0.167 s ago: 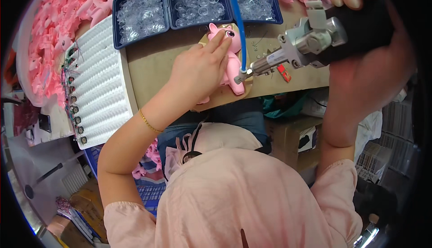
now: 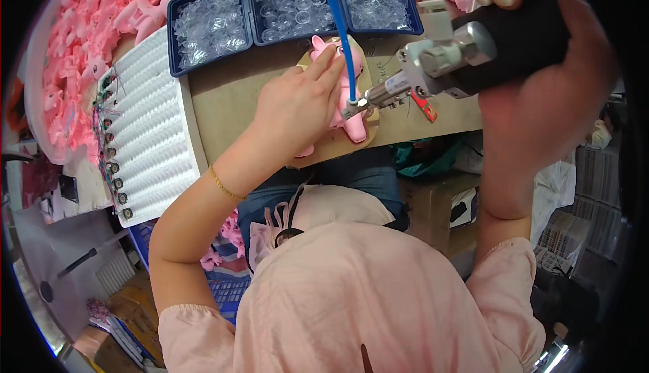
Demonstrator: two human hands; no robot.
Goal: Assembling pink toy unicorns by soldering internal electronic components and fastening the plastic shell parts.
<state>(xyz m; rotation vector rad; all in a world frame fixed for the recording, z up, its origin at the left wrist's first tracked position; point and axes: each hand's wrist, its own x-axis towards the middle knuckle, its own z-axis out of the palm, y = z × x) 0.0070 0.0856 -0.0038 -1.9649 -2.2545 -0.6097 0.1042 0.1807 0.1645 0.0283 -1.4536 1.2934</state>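
A pink plastic animal toy (image 2: 355, 128) with a large dark eye lies on a tan board (image 2: 338, 151) at the table's near edge. My left hand (image 2: 297, 102) presses it there, index and middle fingers stretched over its head, the other fingers bent around its side; the thumb is hidden. My right hand (image 2: 534, 109) grips a power screwdriver (image 2: 433, 68) with a black body and metal nose, lying nearly level. A blue hose (image 2: 338, 18) runs down to its tip. The tip is over the toy's body beside my left fingers; whether it touches is unclear.
Three navy trays (image 2: 251, 43) of clear plastic domes line the back. A white ribbed tray (image 2: 149, 129) with wired round parts stands at left, beside a heap of pink toy pieces (image 2: 64, 68). A red tool (image 2: 424, 107) lies right of the board.
My right hand and the screwdriver have moved left, bringing the tip and the blue hose further across the toy. The left hand and the toy stay put.
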